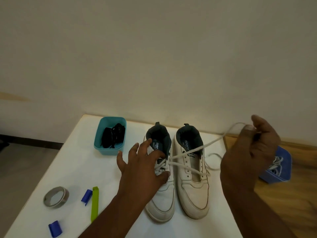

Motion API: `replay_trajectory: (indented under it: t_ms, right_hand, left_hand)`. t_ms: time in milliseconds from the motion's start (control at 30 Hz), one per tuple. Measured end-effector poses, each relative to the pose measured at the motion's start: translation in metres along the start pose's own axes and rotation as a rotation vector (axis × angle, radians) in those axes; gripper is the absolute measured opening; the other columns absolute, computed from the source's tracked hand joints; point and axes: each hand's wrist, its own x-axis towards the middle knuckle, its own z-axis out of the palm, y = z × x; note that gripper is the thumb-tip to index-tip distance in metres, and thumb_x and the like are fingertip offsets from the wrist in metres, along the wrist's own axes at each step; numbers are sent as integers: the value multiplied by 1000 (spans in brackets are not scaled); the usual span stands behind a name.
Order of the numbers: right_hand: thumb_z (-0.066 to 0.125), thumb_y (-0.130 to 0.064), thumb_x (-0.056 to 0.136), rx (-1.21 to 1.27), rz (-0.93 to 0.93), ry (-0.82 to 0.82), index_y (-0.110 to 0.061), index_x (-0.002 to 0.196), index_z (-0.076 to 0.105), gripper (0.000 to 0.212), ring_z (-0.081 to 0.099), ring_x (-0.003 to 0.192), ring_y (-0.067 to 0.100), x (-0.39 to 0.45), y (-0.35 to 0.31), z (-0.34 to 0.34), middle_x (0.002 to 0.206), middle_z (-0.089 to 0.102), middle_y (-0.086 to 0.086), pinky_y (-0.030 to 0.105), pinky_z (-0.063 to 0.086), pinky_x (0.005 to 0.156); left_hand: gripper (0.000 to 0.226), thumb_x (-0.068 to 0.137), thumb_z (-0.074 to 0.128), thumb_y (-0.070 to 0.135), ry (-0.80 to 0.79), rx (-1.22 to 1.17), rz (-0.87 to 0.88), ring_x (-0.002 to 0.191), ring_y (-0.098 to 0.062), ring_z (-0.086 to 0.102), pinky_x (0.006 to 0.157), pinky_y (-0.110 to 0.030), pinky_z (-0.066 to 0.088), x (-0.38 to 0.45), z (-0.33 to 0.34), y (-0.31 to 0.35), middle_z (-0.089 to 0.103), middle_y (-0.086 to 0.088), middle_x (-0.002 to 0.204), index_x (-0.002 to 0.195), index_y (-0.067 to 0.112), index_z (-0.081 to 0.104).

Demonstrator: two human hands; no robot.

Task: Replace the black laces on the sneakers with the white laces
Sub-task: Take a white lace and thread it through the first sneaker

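Two white sneakers stand side by side on the white tabletop (82, 162), toes toward the camera. The left hand (144, 167) rests spread on the left sneaker (162, 200), fingers straight over its partly threaded eyelets. The right hand (248, 152) is raised and pinches the white lace (197, 149), which runs taut from the left sneaker across the right sneaker (193, 194) (no lace threaded). The black laces (114, 136) lie in a teal bin (109, 150). More white laces sit in a blue bin (281, 170) at right.
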Motion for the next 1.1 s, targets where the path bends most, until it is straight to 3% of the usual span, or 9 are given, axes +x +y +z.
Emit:
replay_trajectory:
  t_ms: [33, 133, 233, 400, 567, 700, 767, 900, 1100]
  right_hand:
    - [53, -19, 103, -94, -13, -88, -18, 131, 59, 28, 52, 126, 24, -2, 0, 0, 132, 56, 11, 45, 42, 109]
    - [65, -24, 97, -422, -146, -699, -24, 133, 62, 36, 36, 142, 17, -33, 3, 4, 148, 45, 2, 35, 38, 114]
    - [76, -25, 89, -512, -321, -998, -22, 117, 74, 28, 50, 131, 22, -62, 21, 13, 139, 55, 4, 29, 44, 103]
    - [68, -22, 94, -517, -297, -992, -23, 99, 75, 9, 54, 106, 9, -55, 26, 16, 112, 56, -8, 5, 33, 81]
    - [72, -17, 93, -270, -13, -595, -22, 96, 75, 6, 55, 107, 4, -41, 17, 10, 111, 58, -8, 6, 40, 88]
    - [71, -18, 93, -391, -34, -748, -26, 101, 73, 12, 52, 107, 5, -53, 24, 15, 113, 51, -14, 15, 43, 91]
    - [71, -14, 92, -454, -102, -735, -25, 107, 74, 18, 52, 115, 11, -53, 27, 15, 122, 55, -7, 18, 43, 94]
    - [76, -13, 87, -526, -171, -672, -27, 121, 71, 36, 45, 133, 25, -41, 21, 11, 148, 46, 4, 40, 46, 102]
    - [87, -40, 72, -751, -355, -995, -34, 90, 76, 22, 46, 113, 20, -49, 16, 7, 129, 56, -1, 35, 44, 88]
  left_hand:
    - [56, 81, 57, 75, 3, -6, -2, 153, -15, 4, 118, -61, -6, 0, 1, -1, 7, 17, 165, 131, 52, 45]
    - [61, 80, 58, 74, 11, -8, -11, 153, -16, 5, 118, -61, -4, -1, 2, 0, 7, 16, 165, 134, 52, 42]
    - [73, 79, 59, 75, 24, -10, -14, 153, -16, 8, 117, -60, -2, 0, 2, 2, 10, 15, 165, 144, 51, 34]
    - [73, 81, 57, 75, 7, 6, -18, 153, -14, 5, 118, -58, -4, 0, -1, 1, 7, 18, 164, 144, 51, 30]
    - [68, 81, 53, 76, 4, 15, 12, 153, -15, 0, 118, -61, -3, 1, -3, 6, 7, 19, 163, 140, 51, 30]
    - [63, 82, 56, 72, 2, 51, 42, 153, -15, -3, 118, -62, -4, 0, 1, 1, 7, 19, 163, 137, 52, 31]
    - [61, 83, 57, 69, 9, 34, 44, 153, -15, -2, 117, -61, -5, -1, 1, -2, 7, 20, 163, 136, 52, 32]
    - [59, 85, 60, 62, -22, 27, 46, 153, -15, -4, 119, -60, -4, 1, -2, -1, 4, 18, 164, 136, 51, 33]
    - [69, 85, 58, 65, -55, 53, 34, 154, -19, -4, 118, -59, -2, -1, -3, -2, -4, 18, 164, 143, 52, 23]
